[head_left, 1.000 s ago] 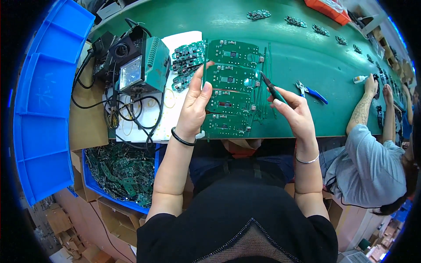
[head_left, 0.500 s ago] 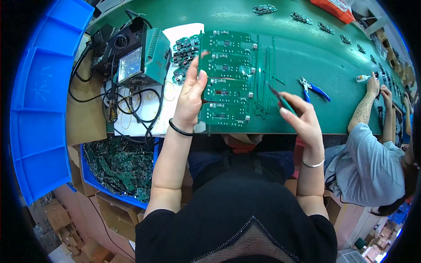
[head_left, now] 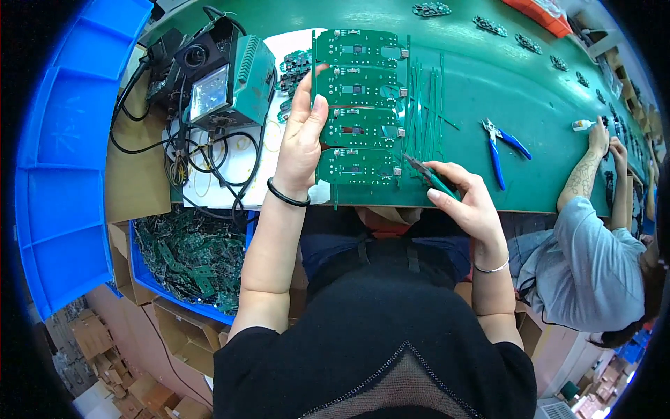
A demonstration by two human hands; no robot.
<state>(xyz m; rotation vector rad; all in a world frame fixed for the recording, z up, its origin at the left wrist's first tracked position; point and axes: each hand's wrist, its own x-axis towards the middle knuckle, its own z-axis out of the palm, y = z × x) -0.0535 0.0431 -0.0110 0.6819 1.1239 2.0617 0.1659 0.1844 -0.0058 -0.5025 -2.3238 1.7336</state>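
Observation:
A green panel of joined circuit boards [head_left: 359,126] is held up by its left edge in my left hand [head_left: 301,145]. Thin green edge strips run along the panel's two long sides. My right hand [head_left: 469,200] is closed round a pair of green-handled cutters [head_left: 428,178]. Their tips are close to the panel's lower right corner; whether they touch it I cannot tell. Several cut-off green strips [head_left: 430,115] lie on the mat to the right of the panel. Beyond them rests a pair of blue-handled pliers [head_left: 500,148], its handles spread.
At the left, a soldering station [head_left: 234,91] with tangled black cables stands beside white paper. A blue bin of circuit boards [head_left: 192,262] sits below the table edge. Small board clusters [head_left: 490,26] line the far side. At the right, a co-worker's arm [head_left: 581,174] reaches onto the table.
The panel has risen slightly in my left hand. My right hand has moved down and left, bringing the cutters near the panel's lower right corner.

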